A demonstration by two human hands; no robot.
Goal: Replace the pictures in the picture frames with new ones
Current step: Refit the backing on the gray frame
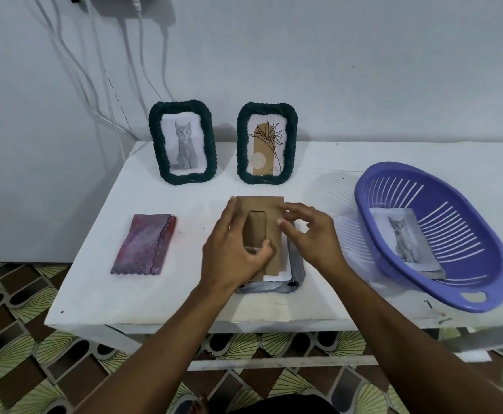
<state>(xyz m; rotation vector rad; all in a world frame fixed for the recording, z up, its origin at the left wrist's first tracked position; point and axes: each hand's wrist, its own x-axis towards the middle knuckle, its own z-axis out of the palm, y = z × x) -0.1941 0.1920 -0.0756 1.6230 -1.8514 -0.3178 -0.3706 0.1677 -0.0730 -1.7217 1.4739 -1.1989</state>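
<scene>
White table [154, 294] against pale wall [364, 70]; white cables [100, 85] hanging; patterned floor [20, 339].

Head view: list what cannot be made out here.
- Face-down frame: its front and picture, hidden against the table.
- Brown backing board: middle covered by left hand and right hand.
- Small print in the plant-picture frame: too small.
- Wall cables: tops cut off.
</scene>
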